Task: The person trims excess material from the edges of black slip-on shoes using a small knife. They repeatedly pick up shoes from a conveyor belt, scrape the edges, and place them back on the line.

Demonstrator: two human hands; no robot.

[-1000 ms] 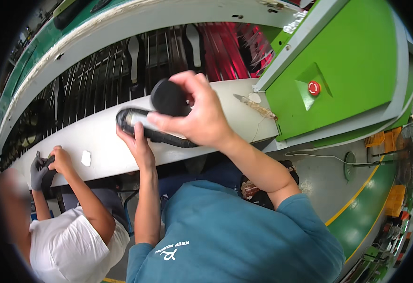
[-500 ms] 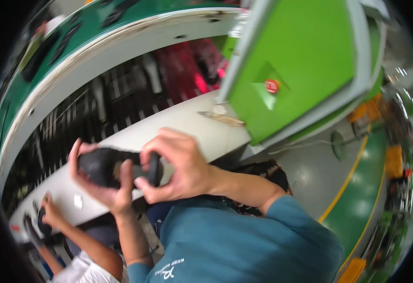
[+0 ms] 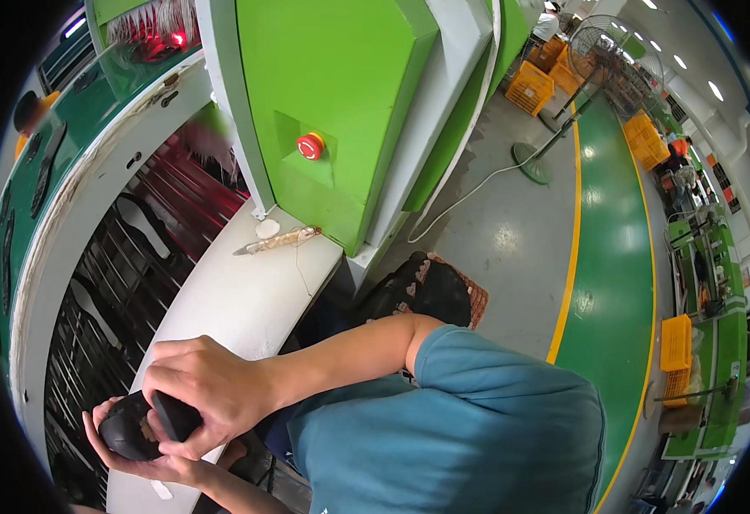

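Note:
Over the lower-left end of the white table, my two hands are closed around a black shoe (image 3: 123, 428). My left hand (image 3: 157, 468) cups its rounded end from below, fingers curled up around the outer side. My right hand (image 3: 212, 385) grips the other end from above, thumb and fingers around a flat black part (image 3: 176, 416) that looks like the sole at the heel. The hands cover much of the shoe between them. Farther up the white table (image 3: 234, 287) lie a pointed knife (image 3: 282, 241) with a wrapped handle and a white disc (image 3: 268, 229).
A green machine cabinet (image 3: 324, 81) with a red push button (image 3: 310, 147) rises beyond the table. To the left, dark soles (image 3: 144, 224) lie on a rod rack, beside a green conveyor (image 3: 53, 231). A standing fan (image 3: 532, 163) and yellow crates (image 3: 529, 88) stand at far right.
The view has swung to the right, so the cabinet and table appear farther left. My hands with the shoe sit lower left in the picture. The neighbouring person's hands have left the view.

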